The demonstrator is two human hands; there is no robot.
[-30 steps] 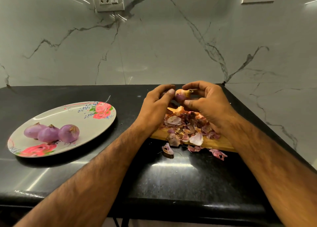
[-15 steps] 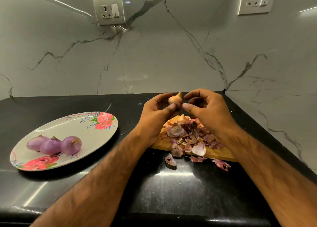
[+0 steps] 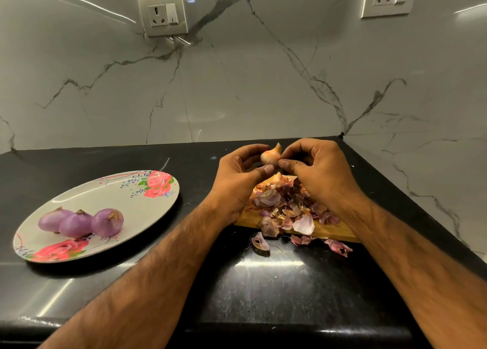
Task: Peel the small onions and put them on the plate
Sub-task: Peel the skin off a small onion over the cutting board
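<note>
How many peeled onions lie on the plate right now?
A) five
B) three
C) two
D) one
B: three purple peeled onions lie side by side on the floral plate; a fourth onion, skin on, is held in both hands.

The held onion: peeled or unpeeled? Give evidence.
Unpeeled: the onion shows tan papery skin, unlike the bare purple onions on the plate.

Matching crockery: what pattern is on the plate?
Pink-red roses with green leaves on a white plate; head view.
</note>
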